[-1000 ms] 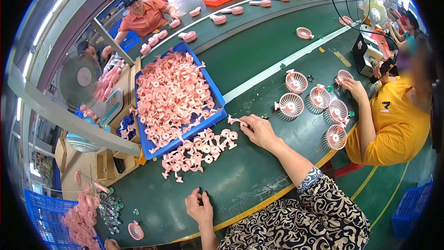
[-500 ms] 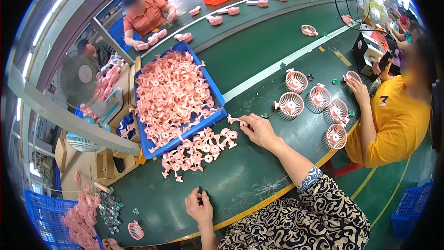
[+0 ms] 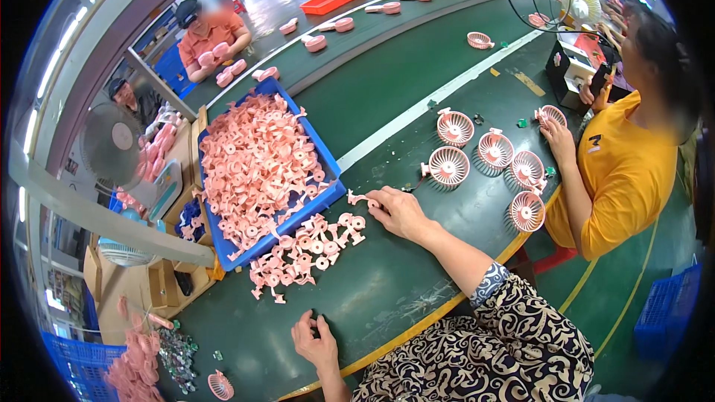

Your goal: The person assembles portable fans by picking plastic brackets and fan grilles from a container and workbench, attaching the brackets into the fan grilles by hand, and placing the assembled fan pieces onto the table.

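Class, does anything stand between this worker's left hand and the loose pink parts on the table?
Nothing visible does: between the left hand and the loose parts beside the blue tray, only green table shows.

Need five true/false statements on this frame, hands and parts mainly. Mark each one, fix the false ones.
1. The right hand has a small pink part at its fingertips, over the green table. True.
2. The blue tray is heaped with pink pieces. True.
3. The left hand is inside the blue tray. False: it is near the table's near edge, apart from the tray.
4. The co-worker in yellow has a hand at a round pink grille. True.
5. The sleeve on the person's right arm is plain white. False: it is black with a pale scroll pattern.
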